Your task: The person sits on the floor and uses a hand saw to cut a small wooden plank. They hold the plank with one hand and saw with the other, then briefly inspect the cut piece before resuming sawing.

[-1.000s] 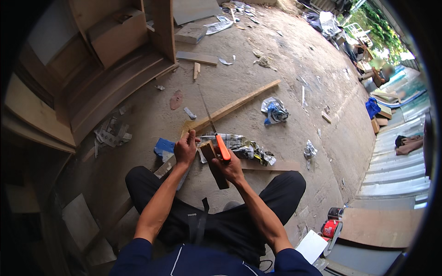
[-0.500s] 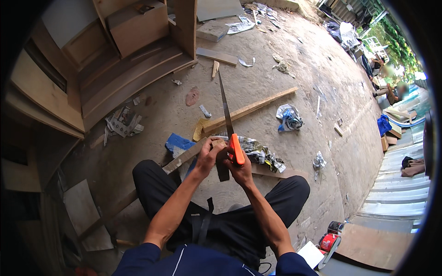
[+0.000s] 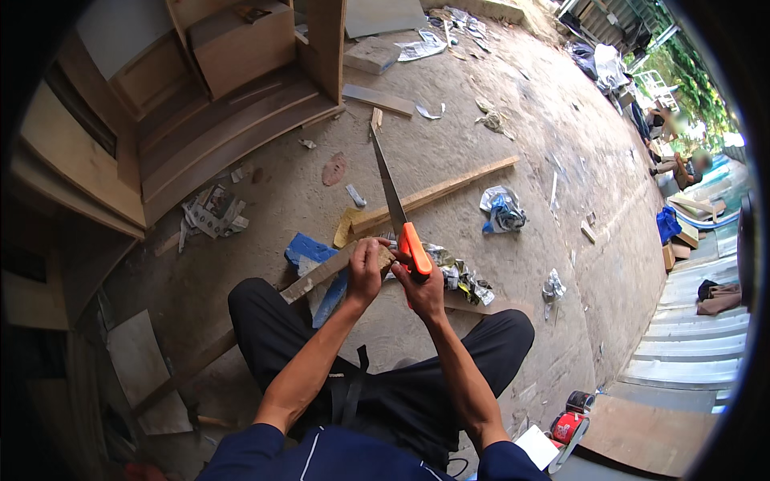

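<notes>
My right hand [image 3: 422,290] is closed round the orange handle [image 3: 416,248] of a handsaw. The saw's long, tapering blade [image 3: 389,180] points away from me, its tip over the floor. My left hand [image 3: 366,271] grips a wooden strip [image 3: 319,275] close to its near right end. That strip slants down to the left toward my left knee. The saw handle is just right of the strip's end, and my two hands are almost touching. Blue crumpled wrapping [image 3: 310,249] lies beneath and beside the strip. Printed wrapping [image 3: 463,276] is on the floor behind my right hand.
Another wooden strip [image 3: 449,190] lies on the concrete floor [image 3: 553,240] ahead. A wooden cabinet [image 3: 241,160] stands at the far left. Scraps of plastic [image 3: 503,210] and newspaper [image 3: 213,213] are scattered about. A red and black power tool [image 3: 568,426] sits at lower right. People [image 3: 682,164] sit far right.
The saw has tilted slightly, its blade tip shifting left and nearer. A dark flat piece seen between my hands before no longer shows. The wooden strip's end is now more visible.
</notes>
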`<state>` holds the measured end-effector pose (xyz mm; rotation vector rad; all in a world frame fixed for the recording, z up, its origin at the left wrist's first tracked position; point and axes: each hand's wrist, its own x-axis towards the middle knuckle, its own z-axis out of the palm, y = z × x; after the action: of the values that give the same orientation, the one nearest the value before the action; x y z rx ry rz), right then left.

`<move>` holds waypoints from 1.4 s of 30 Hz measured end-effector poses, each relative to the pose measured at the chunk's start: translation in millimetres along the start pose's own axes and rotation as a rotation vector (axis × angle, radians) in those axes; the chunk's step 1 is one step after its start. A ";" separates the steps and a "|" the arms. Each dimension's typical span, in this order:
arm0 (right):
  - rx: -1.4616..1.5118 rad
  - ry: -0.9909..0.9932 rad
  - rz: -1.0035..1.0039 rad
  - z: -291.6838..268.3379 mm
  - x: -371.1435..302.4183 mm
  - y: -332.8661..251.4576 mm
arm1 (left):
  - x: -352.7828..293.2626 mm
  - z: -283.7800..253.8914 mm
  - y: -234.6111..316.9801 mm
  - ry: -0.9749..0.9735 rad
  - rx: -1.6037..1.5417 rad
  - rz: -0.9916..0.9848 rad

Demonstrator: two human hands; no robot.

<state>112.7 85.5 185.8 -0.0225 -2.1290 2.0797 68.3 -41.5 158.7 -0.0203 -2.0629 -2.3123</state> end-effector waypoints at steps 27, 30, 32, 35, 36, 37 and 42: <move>0.097 0.166 0.092 5.0 17.1 -8.7 | -8.7 20.8 -9.2 -0.020 -0.114 -0.129; 0.065 0.151 0.114 1.1 15.6 -9.9 | -1.9 1.5 -2.5 -0.171 -0.268 -0.108; 0.090 0.132 0.146 -0.9 16.3 -16.0 | -2.8 -8.7 -1.6 -0.236 -0.122 0.126; 0.214 0.097 0.121 -4.8 19.3 -19.2 | -2.1 -20.7 -3.4 -0.391 0.160 0.196; 0.254 0.104 0.133 -6.9 17.1 -21.1 | -5.4 -22.4 -4.7 -0.386 0.161 0.211; 0.300 0.108 0.147 -4.1 15.6 -32.0 | -9.1 -26.4 -6.2 -0.378 0.167 0.224; 0.280 0.064 0.171 -8.7 13.4 -29.0 | -21.5 -38.7 -12.2 -0.263 -0.014 0.113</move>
<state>103.7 94.9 216.3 -0.2400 -1.8394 2.4204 90.1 -78.0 141.3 -0.4521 -2.0927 -2.3649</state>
